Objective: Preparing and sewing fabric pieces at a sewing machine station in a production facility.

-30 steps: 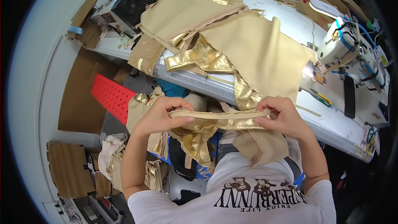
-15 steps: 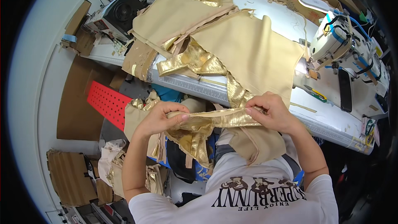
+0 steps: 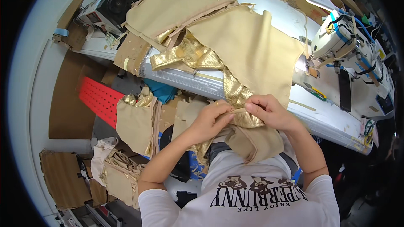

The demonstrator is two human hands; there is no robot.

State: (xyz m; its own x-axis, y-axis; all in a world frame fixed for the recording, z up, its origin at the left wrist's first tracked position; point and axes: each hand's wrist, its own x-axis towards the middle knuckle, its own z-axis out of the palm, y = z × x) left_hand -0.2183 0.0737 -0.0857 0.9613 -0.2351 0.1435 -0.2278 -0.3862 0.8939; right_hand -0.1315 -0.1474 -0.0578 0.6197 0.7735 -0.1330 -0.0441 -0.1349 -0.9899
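Observation:
A shiny gold fabric strip (image 3: 246, 119) with a beige edge stretches across my lap, between my two hands. My left hand (image 3: 211, 120) pinches its edge, thumb against the fingers. Close beside it, my right hand (image 3: 269, 111) grips the same strip between thumb and forefinger. Below the strip hangs a folded beige fabric piece (image 3: 259, 143). Gold fabric also runs from the strip up over the table edge to a large beige fabric panel (image 3: 252, 46). Part of the strip is hidden behind my left hand.
A white sewing machine (image 3: 332, 38) stands at the right, with yellow-green thread snips (image 3: 315, 92) and a black phone (image 3: 345, 90) near it. Stacked beige fabric (image 3: 168, 14) covers the table's left. A red perforated board (image 3: 99, 101) and more fabric pieces (image 3: 136, 124) are at my left.
My left hand has moved right along the strip, close to my right hand. The stretch of strip between them is much shorter. The whole view has shifted slightly.

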